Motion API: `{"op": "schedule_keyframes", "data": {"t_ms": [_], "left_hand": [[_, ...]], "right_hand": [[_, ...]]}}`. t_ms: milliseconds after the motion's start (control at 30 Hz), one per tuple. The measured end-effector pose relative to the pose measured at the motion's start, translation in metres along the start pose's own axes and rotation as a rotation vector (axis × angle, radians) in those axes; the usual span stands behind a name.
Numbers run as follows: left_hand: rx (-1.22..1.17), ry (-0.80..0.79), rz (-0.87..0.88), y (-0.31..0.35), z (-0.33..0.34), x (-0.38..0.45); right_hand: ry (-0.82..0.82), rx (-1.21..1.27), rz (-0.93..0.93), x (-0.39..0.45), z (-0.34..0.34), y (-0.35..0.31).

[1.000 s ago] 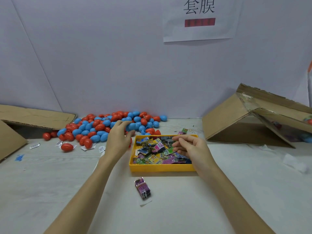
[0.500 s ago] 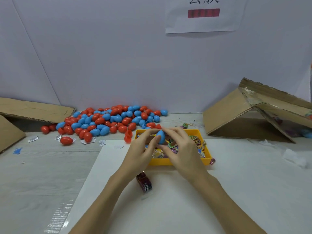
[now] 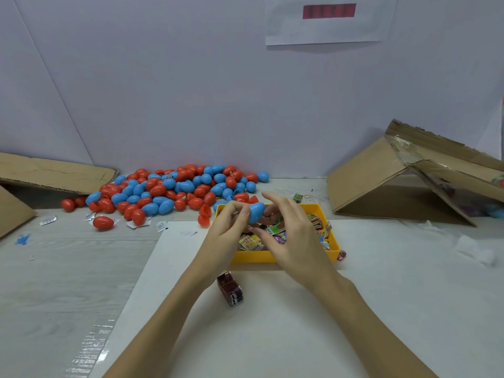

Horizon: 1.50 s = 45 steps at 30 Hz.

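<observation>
A blue plastic egg point(image 3: 256, 212) is held between both hands above a yellow tray point(image 3: 275, 256). My left hand point(image 3: 226, 230) pinches the egg's left side with curled fingers. My right hand point(image 3: 289, 236) grips it from the right, fingers arched over the top. The tray holds several small colourful packets point(image 3: 252, 242), partly hidden by my hands. A small purple packet bundle point(image 3: 230, 289) lies on the white sheet point(image 3: 272, 323) in front of the tray.
A pile of several red and blue eggs point(image 3: 169, 190) spreads at the back left. A flattened cardboard box point(image 3: 54, 173) lies far left; a tipped cardboard box point(image 3: 395, 181) stands at the right. Small white sachets point(image 3: 49, 221) and crumpled film point(image 3: 474, 248) lie on the table.
My left hand took a blue egg from the pile and brought it over the tray. My right hand left the packets and joined it on the egg. The view tilted down.
</observation>
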<state>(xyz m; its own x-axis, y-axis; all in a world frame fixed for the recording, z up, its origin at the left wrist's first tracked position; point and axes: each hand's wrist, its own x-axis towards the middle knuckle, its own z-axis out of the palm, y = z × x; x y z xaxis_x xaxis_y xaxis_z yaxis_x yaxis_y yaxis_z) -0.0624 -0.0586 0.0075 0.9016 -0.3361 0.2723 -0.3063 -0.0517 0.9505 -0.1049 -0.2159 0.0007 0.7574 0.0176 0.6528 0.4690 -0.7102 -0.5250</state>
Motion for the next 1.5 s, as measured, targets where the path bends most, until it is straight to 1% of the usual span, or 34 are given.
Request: {"op": "schedule_keyframes", "data": {"t_ms": [100, 200, 333, 400, 433, 500, 600, 700, 800, 933, 1033, 1100, 1167, 1300, 1433, 1500], "left_hand": [[0.034, 0.002, -0.018, 0.001, -0.001, 0.0], [0.06, -0.001, 0.016, 0.003, 0.0, 0.0], [0.039, 0.01, 0.084, 0.004, 0.0, 0.0], [0.059, 0.054, 0.123, 0.005, -0.002, 0.0], [0.068, 0.09, 0.131, 0.005, -0.003, 0.001], [0.051, 0.159, 0.131, 0.005, -0.007, 0.002], [0.013, 0.233, 0.104, 0.005, -0.011, 0.005], [0.013, 0.255, 0.085, 0.003, -0.012, 0.006], [0.028, 0.248, 0.074, 0.0, -0.012, 0.007], [0.046, 0.246, 0.053, -0.002, -0.011, 0.008], [0.042, 0.25, 0.032, -0.001, -0.013, 0.008], [0.045, 0.23, 0.011, 0.0, -0.014, 0.007], [0.056, 0.207, 0.013, 0.0, -0.014, 0.007], [0.096, 0.162, 0.052, 0.001, -0.013, 0.006], [0.268, 0.195, 0.089, -0.001, -0.011, 0.006], [0.255, 0.192, 0.092, -0.001, -0.01, 0.006]], "right_hand": [[0.009, -0.022, -0.023, 0.0, 0.001, -0.001], [0.045, -0.056, -0.021, 0.0, -0.001, 0.0], [0.0, -0.035, 0.022, 0.0, -0.002, 0.0], [-0.025, -0.054, 0.075, 0.002, -0.004, 0.005], [-0.06, -0.111, 0.093, 0.002, -0.006, 0.009], [-0.184, -0.211, 0.115, 0.001, -0.008, 0.015], [-0.351, -0.186, 0.128, -0.001, -0.01, 0.016], [-0.457, -0.158, 0.107, -0.003, -0.007, 0.011], [-0.515, -0.224, 0.099, -0.003, 0.0, 0.006], [-0.437, -0.21, 0.129, -0.003, 0.005, 0.006], [-0.237, -0.062, 0.146, -0.002, 0.003, 0.007], [-0.108, -0.018, 0.185, -0.001, 0.001, 0.008], [-0.038, 0.03, 0.251, 0.0, -0.001, 0.011], [0.028, 0.186, 0.388, 0.001, -0.004, 0.014], [0.064, 0.278, 0.432, 0.003, -0.005, 0.014], [0.058, 0.346, 0.463, 0.004, -0.004, 0.012]]}}
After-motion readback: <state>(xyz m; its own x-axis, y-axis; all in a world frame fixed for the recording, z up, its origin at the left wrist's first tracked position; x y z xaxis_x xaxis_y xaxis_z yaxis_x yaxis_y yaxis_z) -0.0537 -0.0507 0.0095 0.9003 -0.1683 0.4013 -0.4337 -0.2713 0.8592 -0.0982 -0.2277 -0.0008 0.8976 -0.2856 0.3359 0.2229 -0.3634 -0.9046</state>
